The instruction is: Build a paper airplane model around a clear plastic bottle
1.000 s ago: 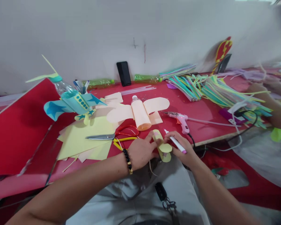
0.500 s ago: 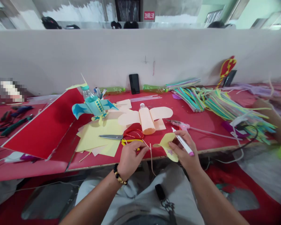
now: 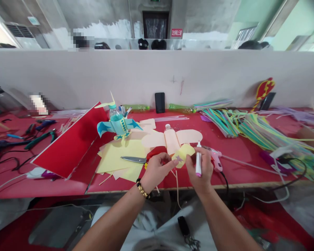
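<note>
A small yellow paper cutout (image 3: 186, 152) with a purple star on it is held up over the table's front part. My left hand (image 3: 158, 170) pinches its left edge between thumb and fingers. In my right hand (image 3: 202, 171) an uncapped white marker (image 3: 198, 161) with a pink end stands nearly upright between the fingers, and the thumb is against the cutout's right side. Just behind sits a bottle wrapped in pale pink paper (image 3: 171, 139) with rounded paper wings. Scissors (image 3: 134, 159) lie left of my left hand, their red handles partly hidden by it.
Yellow paper sheets (image 3: 120, 157) lie to the left, with a blue winged bottle model (image 3: 119, 123) behind. A pink glue gun (image 3: 216, 161) rests right of my right hand. A red board (image 3: 68, 146) leans at left. Bundled coloured strips (image 3: 222, 122) and another person's arm are at right.
My left hand has moved from a thin strip to the cutout and now grips it. The cutout has been raised and turned so its star faces left. The view has shifted.
</note>
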### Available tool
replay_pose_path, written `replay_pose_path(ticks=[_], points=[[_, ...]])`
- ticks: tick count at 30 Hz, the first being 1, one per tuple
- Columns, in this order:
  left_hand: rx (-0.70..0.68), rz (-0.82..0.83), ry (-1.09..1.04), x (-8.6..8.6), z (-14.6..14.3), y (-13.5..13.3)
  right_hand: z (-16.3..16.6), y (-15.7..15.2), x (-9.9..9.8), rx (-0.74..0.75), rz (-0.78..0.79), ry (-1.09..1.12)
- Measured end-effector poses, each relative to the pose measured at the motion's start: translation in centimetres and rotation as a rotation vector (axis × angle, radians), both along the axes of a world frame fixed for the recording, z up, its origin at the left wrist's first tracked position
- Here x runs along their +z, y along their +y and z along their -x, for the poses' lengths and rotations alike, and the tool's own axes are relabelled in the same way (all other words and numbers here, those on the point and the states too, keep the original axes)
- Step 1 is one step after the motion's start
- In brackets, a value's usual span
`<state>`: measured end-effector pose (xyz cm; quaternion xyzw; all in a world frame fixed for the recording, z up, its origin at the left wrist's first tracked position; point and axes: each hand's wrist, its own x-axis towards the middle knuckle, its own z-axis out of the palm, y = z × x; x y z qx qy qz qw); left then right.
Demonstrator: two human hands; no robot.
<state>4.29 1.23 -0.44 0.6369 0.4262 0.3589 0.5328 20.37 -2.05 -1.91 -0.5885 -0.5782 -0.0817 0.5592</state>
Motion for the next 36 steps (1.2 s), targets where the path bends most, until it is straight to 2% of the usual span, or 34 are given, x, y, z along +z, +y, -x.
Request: replay_pose_path(ticks=[4, 8, 11, 15, 18, 22, 27, 32, 36], points=[[-0.002, 0.000, 0.047, -0.3, -0.1, 2.8, 0.6, 1.6, -0.5, 0.069, 0.020, -0.001], [-0.082, -0.112, 0.311, -0.5, 0.4, 6.3, 0.3, 2.9, -0.9, 0.121, 0.111, 0.020], [-0.121, -0.174, 0.420, -0.4, 0.8, 8.4, -0.5, 3.4, -1.3, 0.157, 0.146, -0.020], [-0.142, -0.281, 0.561, 0.0, 0.9, 9.8, -1.4, 3.5, -2.1, 0.263, 0.131, -0.085], [-0.161, -0.345, 0.670, 0.3, 0.8, 10.3, -1.9, 3.6, -2.9, 0.289, 0.120, -0.142], [-0.130, -0.377, 0.748, 0.4, 0.8, 10.0, -2.2, 3.8, -3.7, 0.286, 0.135, -0.208], [0.126, -0.565, 0.796, 0.1, 0.5, 7.3, -2.3, 4.1, -4.0, 0.256, 0.147, -0.247], [0.010, -0.753, 0.848, -1.3, -0.4, 3.9, -2.3, 4.0, -4.4, 0.219, 0.140, -0.268], [-0.053, -0.855, 0.887, -2.7, -1.2, 3.0, -2.2, 4.0, -4.5, 0.214, 0.117, -0.276]])
